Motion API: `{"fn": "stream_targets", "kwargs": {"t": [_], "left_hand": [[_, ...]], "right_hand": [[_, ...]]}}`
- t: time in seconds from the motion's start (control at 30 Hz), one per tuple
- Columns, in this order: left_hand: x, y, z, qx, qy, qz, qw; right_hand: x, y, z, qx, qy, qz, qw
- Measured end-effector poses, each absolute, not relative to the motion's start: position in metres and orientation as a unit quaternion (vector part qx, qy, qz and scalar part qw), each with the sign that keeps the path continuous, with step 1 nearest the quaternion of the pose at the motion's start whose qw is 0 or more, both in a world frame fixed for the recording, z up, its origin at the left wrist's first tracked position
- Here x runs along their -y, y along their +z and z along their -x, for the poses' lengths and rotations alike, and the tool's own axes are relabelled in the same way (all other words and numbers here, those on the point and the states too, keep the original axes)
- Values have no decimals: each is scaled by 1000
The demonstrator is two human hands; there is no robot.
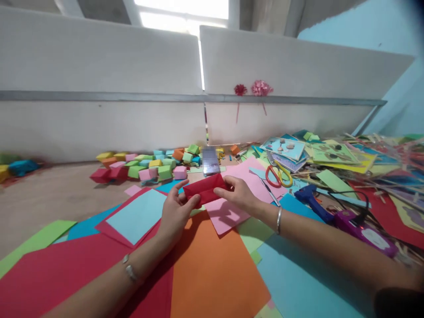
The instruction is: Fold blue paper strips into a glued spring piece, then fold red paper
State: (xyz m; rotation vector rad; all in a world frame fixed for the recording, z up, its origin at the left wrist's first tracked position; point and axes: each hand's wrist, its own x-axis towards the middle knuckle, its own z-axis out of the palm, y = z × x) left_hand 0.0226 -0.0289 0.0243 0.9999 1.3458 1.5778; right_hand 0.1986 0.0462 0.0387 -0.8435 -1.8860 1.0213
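Note:
A folded piece of red paper (206, 190) is held up between both hands, above the orange sheet (215, 265) and the pink sheet (225, 216). My left hand (177, 207) grips its left end, thumb on the near face and the index finger stretched out beyond it. At the right end, my right hand (238, 193) pinches the paper between thumb and fingers. Creases run along the paper's length. Below and to the left lies a light blue sheet (135, 216) on red paper.
Folded paper cubes (164, 172) line the back left, beside a phone (210, 161). To the right are scissors (278, 173), a pen (270, 192), a blue glue gun (313, 202), a purple device (364, 232) and stacked cards (285, 148). A white panel (99, 128) stands behind.

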Motion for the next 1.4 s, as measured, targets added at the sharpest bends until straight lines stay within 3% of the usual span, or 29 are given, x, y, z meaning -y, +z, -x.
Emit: {"fn": "stream_targets", "kwargs": {"t": [0.33, 0.5, 0.87, 1.4], "left_hand": [[23, 21, -24, -507, 634, -395, 430], [23, 17, -23, -505, 590, -395, 490], [26, 16, -23, -555, 565, -406, 456], [29, 19, -26, -525, 583, -361, 503]], "right_hand": [[-49, 11, -185, 627, 599, 298, 399], [-43, 10, -185, 599, 617, 299, 413], [-46, 6, -186, 571, 638, 299, 422], [-48, 14, -188, 522, 684, 297, 414]]}}
